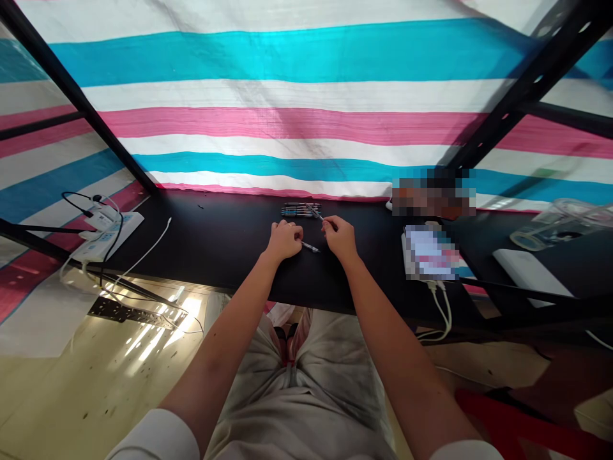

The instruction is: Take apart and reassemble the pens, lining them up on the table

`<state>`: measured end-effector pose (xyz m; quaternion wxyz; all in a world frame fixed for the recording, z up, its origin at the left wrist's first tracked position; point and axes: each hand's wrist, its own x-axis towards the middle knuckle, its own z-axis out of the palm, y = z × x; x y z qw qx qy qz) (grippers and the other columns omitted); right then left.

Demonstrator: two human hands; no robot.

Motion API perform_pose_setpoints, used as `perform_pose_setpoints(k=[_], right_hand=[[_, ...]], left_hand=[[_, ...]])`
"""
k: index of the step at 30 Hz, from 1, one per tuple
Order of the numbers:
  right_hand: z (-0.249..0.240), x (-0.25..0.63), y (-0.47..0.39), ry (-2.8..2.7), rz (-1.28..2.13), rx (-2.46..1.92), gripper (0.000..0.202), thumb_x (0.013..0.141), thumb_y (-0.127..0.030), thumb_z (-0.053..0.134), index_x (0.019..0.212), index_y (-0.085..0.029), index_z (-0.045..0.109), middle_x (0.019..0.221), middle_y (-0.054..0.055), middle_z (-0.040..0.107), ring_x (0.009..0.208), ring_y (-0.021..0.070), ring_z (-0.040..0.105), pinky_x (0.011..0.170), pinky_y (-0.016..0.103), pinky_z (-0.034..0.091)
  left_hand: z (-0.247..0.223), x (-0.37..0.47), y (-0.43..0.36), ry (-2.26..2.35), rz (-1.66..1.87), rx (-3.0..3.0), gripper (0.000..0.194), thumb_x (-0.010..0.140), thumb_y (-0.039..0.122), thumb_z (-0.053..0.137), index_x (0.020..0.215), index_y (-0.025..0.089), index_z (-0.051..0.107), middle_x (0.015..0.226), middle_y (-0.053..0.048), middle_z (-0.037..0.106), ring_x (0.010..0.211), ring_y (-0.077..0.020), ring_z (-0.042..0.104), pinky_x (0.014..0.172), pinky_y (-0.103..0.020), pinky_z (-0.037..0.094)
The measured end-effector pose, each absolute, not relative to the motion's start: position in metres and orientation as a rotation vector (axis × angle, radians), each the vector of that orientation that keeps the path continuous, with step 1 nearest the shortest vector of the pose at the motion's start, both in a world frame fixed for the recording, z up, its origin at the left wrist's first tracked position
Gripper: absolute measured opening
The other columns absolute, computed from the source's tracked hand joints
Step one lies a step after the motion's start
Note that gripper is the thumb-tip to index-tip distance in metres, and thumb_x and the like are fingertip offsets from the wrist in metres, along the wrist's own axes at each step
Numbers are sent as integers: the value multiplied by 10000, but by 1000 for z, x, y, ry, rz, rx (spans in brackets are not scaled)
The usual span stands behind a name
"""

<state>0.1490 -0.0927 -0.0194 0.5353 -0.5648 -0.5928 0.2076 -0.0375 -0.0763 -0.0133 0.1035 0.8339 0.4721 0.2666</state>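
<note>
On the black table (215, 239), my left hand (284, 241) is closed around one end of a slim pen (310, 246), whose other end points right. My right hand (340, 236) pinches a second pen (315, 213) that slants up and left. The tip of this second pen lies over the right end of a row of several pens (297, 209) just beyond my hands. The fingers of both hands hide parts of the two held pens.
A white power strip (112, 236) with cables sits at the left end. Toward the right are a blurred phone-like device (431, 252) with white cables, a white box (531, 276) and a clear plastic container (558, 223). Black metal posts frame the table before a striped sheet (287, 57).
</note>
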Motion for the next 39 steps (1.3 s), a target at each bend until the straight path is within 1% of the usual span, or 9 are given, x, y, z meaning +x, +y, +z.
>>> perform_pose_setpoints(k=[11,17,22,25,27,32,34,36,39], right_hand=[[-21,150,-92,-1459,548,-1304,256,828,-358,612,948,-186,759,814,64,737,775,231,679,768,371,552],[-20,151,-93,-1469,521,-1323,278,818,-368,618,947,-179,776,895,79,759,860,249,686,843,385,537],[-18,150,-95,-1482,498,-1329,269,803,-315,608,955,-177,781,911,78,758,858,245,683,865,391,523],[-19,148,-94,-1491,543,-1274,281,773,-277,630,996,-186,774,904,67,747,848,233,678,840,386,525],[-20,147,-93,-1463,647,-1207,284,740,-293,696,995,-192,768,867,56,741,818,220,671,810,377,528],[-12,144,-92,-1022,1077,-959,319,649,-257,835,943,-193,728,801,33,738,607,133,582,579,280,489],[-6,142,-92,-793,1222,-825,223,725,-232,794,925,-197,703,854,37,741,608,114,585,546,244,480],[-1,139,-91,-598,1382,-694,107,868,-271,673,947,-199,675,958,62,741,712,132,649,578,237,518],[2,133,-89,-354,1558,-548,285,1018,-345,394,973,-191,630,1057,117,716,895,186,691,647,290,574]], left_hand=[[-3,-38,-83,1389,711,2491,132,681,97,584,697,214,645,779,-71,649,823,-259,579,822,-400,372],[4,-38,-85,1404,655,2471,75,717,149,576,708,208,622,773,-44,661,782,-224,585,754,-364,397],[1,-39,-78,1433,1043,2166,80,780,146,537,753,205,585,746,-31,633,757,-192,581,717,-322,422],[-5,-38,-69,1356,1323,1741,59,868,230,533,866,202,585,766,-16,633,685,-150,589,677,-284,451],[-8,-36,-64,1211,1357,1549,128,904,324,548,910,199,575,752,-7,634,604,-125,588,615,-263,456],[-8,-31,-63,1011,1316,1386,205,849,353,665,838,191,541,642,15,609,504,-108,573,508,-232,436],[-6,-28,-66,952,1317,1337,249,815,374,711,837,186,549,653,9,624,521,-113,593,514,-235,453],[-4,-26,-69,912,1324,1321,305,768,399,766,831,181,561,663,5,633,534,-115,604,531,-240,468],[-2,-24,-68,874,1321,1239,384,745,491,785,831,172,590,673,-10,644,554,-125,618,563,-257,489]])
